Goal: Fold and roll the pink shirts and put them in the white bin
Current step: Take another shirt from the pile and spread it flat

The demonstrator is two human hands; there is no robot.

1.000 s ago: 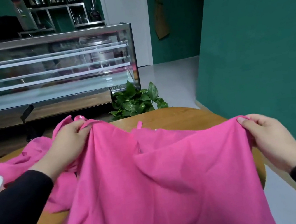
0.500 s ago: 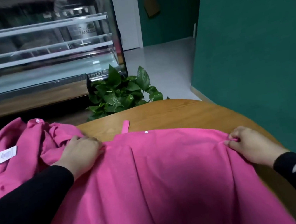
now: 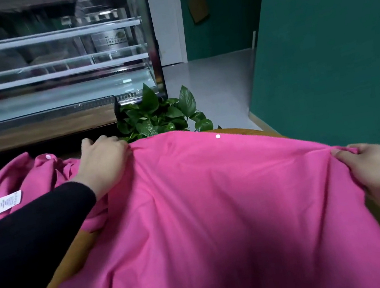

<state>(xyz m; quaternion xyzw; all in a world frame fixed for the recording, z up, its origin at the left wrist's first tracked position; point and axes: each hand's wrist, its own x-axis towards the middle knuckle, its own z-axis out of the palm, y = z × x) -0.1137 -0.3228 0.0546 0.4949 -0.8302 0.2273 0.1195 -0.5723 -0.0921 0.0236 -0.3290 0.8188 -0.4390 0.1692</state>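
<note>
Head view, looking down. Pink shirt (image 3: 220, 213) spread over the wooden table (image 3: 62, 268), its far edge running left to right between the two hands, body of the cloth draping toward the person and off the near side. A white button (image 3: 218, 136) sits near the far edge, roughly midway.

Left hand (image 3: 105, 164) at the far-left corner: palm down on the cloth, fingers curled over the edge and apparently gripping it (fingertips are hidden behind the fabric, so the pinch itself is a guess). Right hand (image 3: 377, 169) at the right corner, thumb and fingers pinching a bunched bit of cloth at the table's rim. Fabric between them lies fairly taut, a few creases fanning from each grip.

Long axis of the held edge is crosswise to the person; both hands equally at its ends, so any fold would likely bring one side across toward the other.

Second pink shirt (image 3: 16, 186) crumpled at left, white label (image 3: 4, 204) showing, touching the left forearm. White bin not in view. Potted plant (image 3: 162, 116) and glass display case (image 3: 47, 66) beyond the table.
</note>
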